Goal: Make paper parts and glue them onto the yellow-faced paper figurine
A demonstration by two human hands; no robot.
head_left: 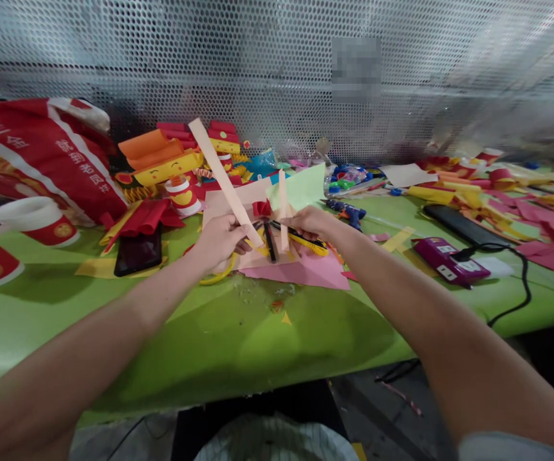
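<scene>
My left hand (219, 244) is closed on the lower part of a long peach paper strip (223, 182), which slants up and to the left. Pinched in my right hand (309, 224) is a shorter peach paper strip (283, 208), held nearly upright. Between and below the hands lie a black pen-like stick (270, 242), pink paper (305, 270) and pale green paper (300, 186). A yellow and black tool (309, 244) lies under my right hand; its kind is partly hidden. A yellow ring-shaped handle (219, 274) shows below my left hand.
A phone (138, 252), paper cups (36, 221) and a red bag (50, 153) are at left. Paper figures (164, 166) stand behind. A blue glue gun (346, 212), purple power strip (451, 261) with a black cable and paper scraps (540, 218) lie at right. Perforated metal (277, 77) rises behind.
</scene>
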